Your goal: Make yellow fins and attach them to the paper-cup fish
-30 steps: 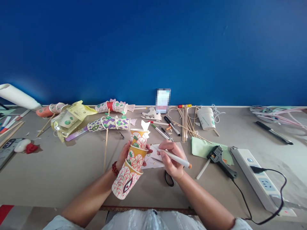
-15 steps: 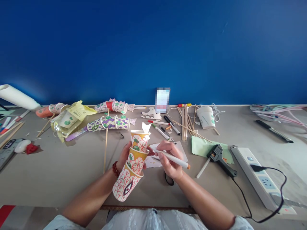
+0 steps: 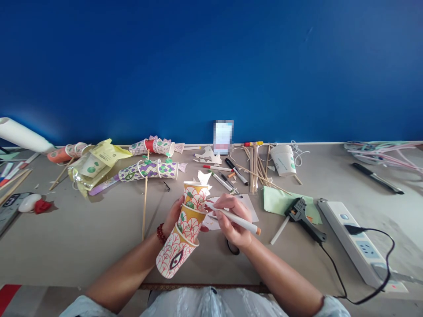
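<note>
My left hand (image 3: 172,216) is closed around a fish made of three paper cups (image 3: 187,225), tilted with its eye end toward me. Red scale lines and orange-yellow patches cover the cups, and white paper fins stick out at the far end. Between the fingers of my right hand (image 3: 233,220) is a white marker (image 3: 239,221) with an orange end. Its tip is close to the upper cup; whether it touches, I cannot tell. Under my hands lies a white sheet of paper (image 3: 249,204), partly hidden.
Finished-looking cup fish (image 3: 148,171) lie at the back left beside a yellow plastic package (image 3: 102,160). Wooden sticks (image 3: 254,169), stacked paper cups (image 3: 283,160) and a phone (image 3: 223,137) stand or lie at the back. On the right are a glue gun (image 3: 302,218) and a corded power strip (image 3: 350,233).
The cup fish has shifted and turned slightly to the right in my left hand. My right hand and the marker have moved very little.
</note>
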Tool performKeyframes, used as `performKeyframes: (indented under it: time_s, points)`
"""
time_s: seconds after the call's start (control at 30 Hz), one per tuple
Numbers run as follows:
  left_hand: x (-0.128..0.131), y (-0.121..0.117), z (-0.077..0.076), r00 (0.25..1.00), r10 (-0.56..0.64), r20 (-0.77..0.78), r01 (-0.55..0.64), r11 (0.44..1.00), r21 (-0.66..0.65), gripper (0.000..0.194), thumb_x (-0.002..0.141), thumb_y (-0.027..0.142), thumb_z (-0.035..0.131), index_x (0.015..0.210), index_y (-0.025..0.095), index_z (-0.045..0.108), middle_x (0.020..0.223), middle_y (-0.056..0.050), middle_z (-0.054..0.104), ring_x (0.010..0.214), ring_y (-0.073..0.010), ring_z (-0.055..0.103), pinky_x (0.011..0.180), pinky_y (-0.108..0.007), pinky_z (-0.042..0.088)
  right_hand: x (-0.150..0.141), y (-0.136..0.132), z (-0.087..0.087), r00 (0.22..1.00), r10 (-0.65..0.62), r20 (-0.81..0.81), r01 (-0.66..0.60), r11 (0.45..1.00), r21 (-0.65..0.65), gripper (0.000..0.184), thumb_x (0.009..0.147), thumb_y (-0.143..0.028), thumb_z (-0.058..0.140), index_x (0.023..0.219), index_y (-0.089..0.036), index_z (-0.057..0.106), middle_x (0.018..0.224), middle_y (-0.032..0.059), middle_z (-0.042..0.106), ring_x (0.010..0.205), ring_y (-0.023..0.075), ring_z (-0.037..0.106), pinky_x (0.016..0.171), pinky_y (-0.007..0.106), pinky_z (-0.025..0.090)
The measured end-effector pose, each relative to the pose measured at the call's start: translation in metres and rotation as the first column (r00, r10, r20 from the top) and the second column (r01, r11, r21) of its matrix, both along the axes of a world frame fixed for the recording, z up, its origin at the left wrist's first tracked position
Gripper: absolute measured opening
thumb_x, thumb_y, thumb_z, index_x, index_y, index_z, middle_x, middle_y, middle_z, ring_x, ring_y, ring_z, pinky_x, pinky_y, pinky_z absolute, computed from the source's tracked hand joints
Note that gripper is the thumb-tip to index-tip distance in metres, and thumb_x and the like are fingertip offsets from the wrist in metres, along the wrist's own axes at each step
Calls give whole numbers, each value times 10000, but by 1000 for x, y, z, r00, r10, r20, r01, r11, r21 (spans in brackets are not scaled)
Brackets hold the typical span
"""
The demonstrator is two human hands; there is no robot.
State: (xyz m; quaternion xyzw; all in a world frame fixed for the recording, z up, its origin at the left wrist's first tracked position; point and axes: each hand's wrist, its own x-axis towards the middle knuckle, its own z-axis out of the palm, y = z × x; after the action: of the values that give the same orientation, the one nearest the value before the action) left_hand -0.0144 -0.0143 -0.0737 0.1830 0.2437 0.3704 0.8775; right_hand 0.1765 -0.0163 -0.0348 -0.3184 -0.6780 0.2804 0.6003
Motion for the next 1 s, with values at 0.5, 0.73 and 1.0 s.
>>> performKeyframes:
  time_s: [0.5,0.73,1.0]
  points:
    - [1,0,2,991,-72,110,66,996,59,633,860,682,539,1168,164,732,1002,-90,790,718,-226,738,610,-301,580,-2,0,-5,999,44,13,-44,999,-25,78,879,-225,575,929,-234,634,745,49,685,626,197,612,591,351,529]
    - [4,-1,8,1000,-13,-9,13,1000,15,697,965,642,304,1093,113,741,883,-84,771,670,-228,714,598,-333,563,-5,-1,-1,998,59,8,-59,998,0,107,870,-183,572,935,-241,634,737,33,685,658,197,650,629,354,556]
    - [3,-1,6,999,-24,-31,25,1000,17,691,935,664,354,1039,109,754,837,-81,772,626,-230,707,580,-327,557,-7,-1,1,999,47,24,-47,999,25,92,876,-187,574,916,-244,635,712,22,687,646,193,665,615,342,550]
